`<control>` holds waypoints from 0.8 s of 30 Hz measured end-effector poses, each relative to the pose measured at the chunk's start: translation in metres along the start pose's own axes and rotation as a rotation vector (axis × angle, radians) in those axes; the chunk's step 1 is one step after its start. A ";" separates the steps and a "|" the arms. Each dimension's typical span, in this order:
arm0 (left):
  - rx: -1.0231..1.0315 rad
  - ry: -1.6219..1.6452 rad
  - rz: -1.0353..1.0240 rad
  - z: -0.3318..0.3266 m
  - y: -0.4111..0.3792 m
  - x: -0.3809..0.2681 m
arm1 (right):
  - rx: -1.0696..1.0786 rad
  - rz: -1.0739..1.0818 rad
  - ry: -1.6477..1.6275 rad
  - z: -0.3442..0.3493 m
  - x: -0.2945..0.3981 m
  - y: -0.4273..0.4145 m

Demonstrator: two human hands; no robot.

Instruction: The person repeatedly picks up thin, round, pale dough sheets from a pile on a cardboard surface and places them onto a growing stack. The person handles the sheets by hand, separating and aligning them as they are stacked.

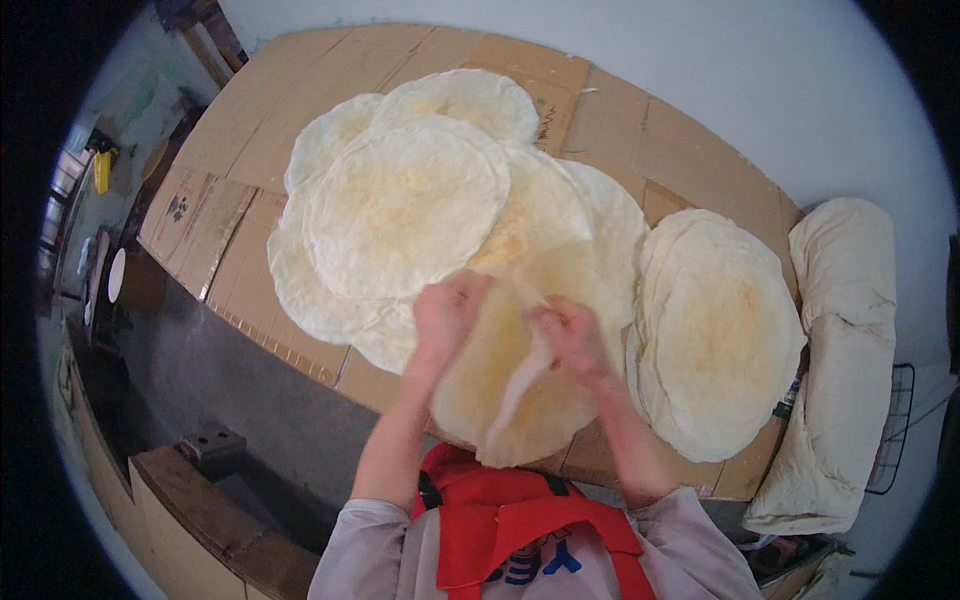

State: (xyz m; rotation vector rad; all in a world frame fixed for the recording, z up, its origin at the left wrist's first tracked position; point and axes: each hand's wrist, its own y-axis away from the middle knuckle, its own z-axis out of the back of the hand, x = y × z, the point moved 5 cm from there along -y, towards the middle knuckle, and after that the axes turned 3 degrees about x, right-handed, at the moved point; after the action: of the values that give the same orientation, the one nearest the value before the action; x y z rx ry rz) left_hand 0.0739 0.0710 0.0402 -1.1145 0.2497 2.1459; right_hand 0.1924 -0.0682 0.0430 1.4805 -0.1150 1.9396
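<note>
A large round flatbread (480,390) hangs blurred in front of my red apron, over the near edge of the cardboard. My left hand (452,304) is curled closed at its upper left edge. With fingers bent, my right hand (571,335) grips the bread on the other side, and a pale loose flap (525,371) trails down from it. Just beyond my left hand lies a broad pile of overlapping flatbreads (409,202), pale with light brown patches. A second flatbread stack (712,330) is to the right of my right hand. Motion blur hides the exact finger contact.
Flattened cardboard (255,142) covers the work surface, against a white wall (675,45). A rolled cream cloth (844,352) lies along the right end. At lower left, a brown bench-like edge (217,517) carries a metal block (214,442).
</note>
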 end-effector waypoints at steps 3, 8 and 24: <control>-0.067 0.285 0.198 0.027 -0.012 0.044 | 0.146 -0.004 -0.266 0.030 0.002 0.010; -0.114 0.276 0.325 0.055 -0.015 0.080 | 0.125 -0.006 -0.291 0.045 -0.005 0.012; 0.127 -0.392 -0.120 -0.048 0.017 0.087 | -0.064 -0.168 -0.418 -0.043 -0.035 -0.022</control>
State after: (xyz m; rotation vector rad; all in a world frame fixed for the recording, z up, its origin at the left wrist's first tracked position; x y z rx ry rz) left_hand 0.0599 0.0789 -0.0596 -0.6046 0.1322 2.1541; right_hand 0.1737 -0.0476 -0.0099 1.7730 -0.2276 1.4608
